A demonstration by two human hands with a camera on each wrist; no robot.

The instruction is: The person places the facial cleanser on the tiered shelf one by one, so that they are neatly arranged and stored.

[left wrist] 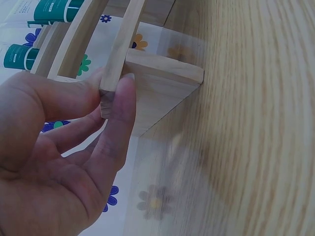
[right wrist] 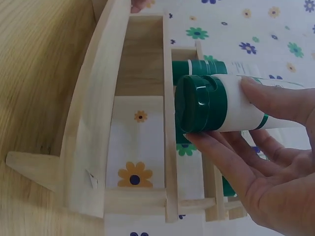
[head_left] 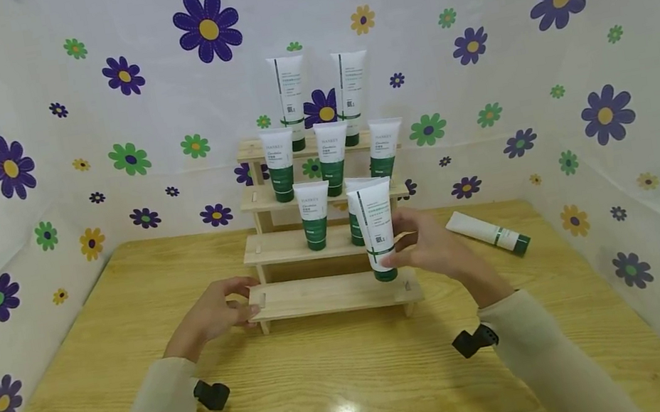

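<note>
My right hand (head_left: 430, 248) grips a white squeeze tube (head_left: 377, 216) with a green cap, cap downward, over the right end of the lowest step of a tiered wooden rack (head_left: 318, 296). In the right wrist view, a gap shows between the green cap (right wrist: 199, 104) and the lowest board (right wrist: 86, 128). Thumb and fingers of my left hand (head_left: 217, 310) pinch the left end of that same step; the left wrist view shows the board's end (left wrist: 110, 81) between them. Behind the held tube, another tube (head_left: 356, 227) on the second step is partly hidden.
Two tall tubes, such as this one (head_left: 292, 100), stand on the top step. Three shorter tubes, including this middle one (head_left: 331, 155), stand one step lower. A small tube (head_left: 313, 216) stands left on the second step. Right of the rack, a tube (head_left: 483, 228) lies on the wooden table (head_left: 283, 401).
</note>
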